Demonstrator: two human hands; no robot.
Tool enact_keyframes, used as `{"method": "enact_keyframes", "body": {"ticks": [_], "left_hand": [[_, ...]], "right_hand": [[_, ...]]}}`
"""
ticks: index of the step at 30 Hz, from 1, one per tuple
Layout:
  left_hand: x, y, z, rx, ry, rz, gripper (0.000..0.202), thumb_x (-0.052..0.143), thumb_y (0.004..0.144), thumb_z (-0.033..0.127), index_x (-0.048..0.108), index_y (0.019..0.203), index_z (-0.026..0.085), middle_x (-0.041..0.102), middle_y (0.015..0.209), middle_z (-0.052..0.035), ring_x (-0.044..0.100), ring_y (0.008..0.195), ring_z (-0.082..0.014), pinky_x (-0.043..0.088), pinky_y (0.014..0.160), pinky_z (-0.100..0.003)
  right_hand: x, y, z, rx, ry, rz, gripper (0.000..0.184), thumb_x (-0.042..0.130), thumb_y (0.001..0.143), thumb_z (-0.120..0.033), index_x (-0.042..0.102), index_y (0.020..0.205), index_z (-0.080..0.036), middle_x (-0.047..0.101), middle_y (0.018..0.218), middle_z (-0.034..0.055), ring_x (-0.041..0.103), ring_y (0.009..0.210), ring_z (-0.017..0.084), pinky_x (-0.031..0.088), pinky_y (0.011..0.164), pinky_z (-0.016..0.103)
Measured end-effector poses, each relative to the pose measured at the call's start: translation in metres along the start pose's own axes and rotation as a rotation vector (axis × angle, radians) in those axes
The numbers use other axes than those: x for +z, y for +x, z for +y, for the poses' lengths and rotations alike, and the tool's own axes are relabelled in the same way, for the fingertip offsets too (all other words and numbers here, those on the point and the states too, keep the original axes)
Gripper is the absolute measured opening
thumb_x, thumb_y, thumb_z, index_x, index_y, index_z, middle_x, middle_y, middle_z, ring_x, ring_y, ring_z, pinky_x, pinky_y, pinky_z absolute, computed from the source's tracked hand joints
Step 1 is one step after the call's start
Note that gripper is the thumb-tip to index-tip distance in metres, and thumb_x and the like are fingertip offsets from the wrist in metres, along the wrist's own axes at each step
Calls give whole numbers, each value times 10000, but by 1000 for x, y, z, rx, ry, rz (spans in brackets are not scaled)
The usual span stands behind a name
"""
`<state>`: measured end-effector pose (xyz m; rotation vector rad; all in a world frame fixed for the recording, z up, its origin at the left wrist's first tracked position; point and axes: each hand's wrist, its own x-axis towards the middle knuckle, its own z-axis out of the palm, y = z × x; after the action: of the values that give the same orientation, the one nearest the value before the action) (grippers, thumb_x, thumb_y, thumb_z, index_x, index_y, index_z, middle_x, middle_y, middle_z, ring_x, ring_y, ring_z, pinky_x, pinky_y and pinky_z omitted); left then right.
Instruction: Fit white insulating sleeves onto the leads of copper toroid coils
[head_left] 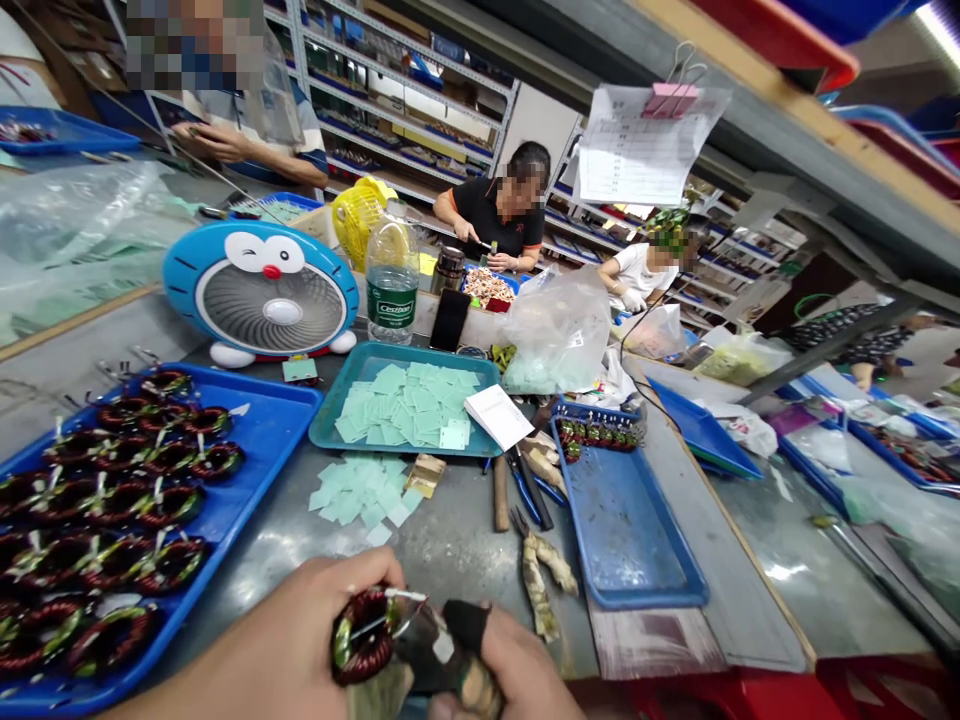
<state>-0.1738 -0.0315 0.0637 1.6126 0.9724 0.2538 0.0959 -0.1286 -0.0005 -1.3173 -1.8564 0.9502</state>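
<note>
My left hand point(300, 650) is closed round a copper-wound ring coil point(363, 636) at the bottom edge of the head view, its wire leads pointing right. My right hand point(495, 665), with taped fingertips, pinches at those leads beside the coil. A blue tray point(262, 425) on the left holds several similar coils in rows. A teal tray point(352, 385) ahead carries a heap of pale green square pads, and more pads point(360, 495) lie loose on the table in front of it.
A second blue tray point(630, 540) on the right holds a row of small coils at its far end. Pliers and cutters point(529, 490) lie between the trays. A blue cat-faced fan point(262, 290), a water bottle point(392, 275) and plastic bags stand behind. Three people work at the far benches.
</note>
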Motion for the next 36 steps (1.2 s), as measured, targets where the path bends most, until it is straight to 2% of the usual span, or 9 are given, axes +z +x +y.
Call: {"method": "enact_keyframes", "body": {"ticks": [3,9,12,15,17,20,23,27,36], "left_hand": [[-1,3,5,-28,-35,5,301,852,892,357,564,890,272,592,791,74,459,756,-181,344,660,-292],[2,10,10,-18,-25,5,331,885,854,369,570,865,268,587,759,74,477,748,-181,349,656,-287],[7,12,9,-30,7,13,321,870,879,429,591,877,270,608,767,65,497,753,-191,344,652,-293],[10,12,7,-25,34,75,318,860,883,457,601,863,274,626,780,55,525,767,-206,367,655,-298],[8,14,7,-17,86,152,267,832,873,419,605,855,277,689,796,46,589,782,-221,400,676,-306],[2,16,13,-32,174,189,220,799,863,390,606,860,284,759,803,42,658,785,-238,415,682,-320],[-5,15,21,-41,232,179,276,804,875,440,577,844,287,749,774,44,632,754,-239,385,665,-333],[-7,15,20,-56,281,202,288,794,898,464,570,848,290,761,775,41,644,750,-243,379,685,-347],[0,15,9,-65,315,185,259,753,940,477,577,882,295,789,815,46,684,771,-240,406,699,-360]], "right_hand": [[-7,13,3,-40,-129,-78,748,956,907,-289,756,1625,-363,820,1159,63,846,1002,306,706,867,369],[-14,20,-5,-1,-140,-158,615,911,895,-286,807,1501,-301,834,1186,87,852,1070,335,668,894,394],[-10,15,-2,13,-203,-67,486,822,808,-169,825,1283,-272,817,1073,59,858,974,303,638,794,345],[-1,15,6,-113,-356,95,451,747,705,-152,789,1141,-259,761,958,47,810,842,291,612,697,344],[10,19,10,-214,-434,283,503,697,726,-164,771,1214,-260,746,982,66,778,838,306,618,696,379],[28,27,13,-241,-453,527,680,615,795,-130,716,1455,-262,749,1061,91,764,870,325,635,710,419],[37,28,14,-210,-415,502,852,603,821,-97,644,1650,-288,777,1200,111,806,973,337,691,789,456],[35,22,16,-170,-382,479,847,624,883,-81,629,1699,-308,775,1283,125,832,1070,342,722,852,458],[47,26,27,-165,-443,570,605,601,901,-143,739,1467,-305,726,1040,84,770,853,341,639,689,443]]}}
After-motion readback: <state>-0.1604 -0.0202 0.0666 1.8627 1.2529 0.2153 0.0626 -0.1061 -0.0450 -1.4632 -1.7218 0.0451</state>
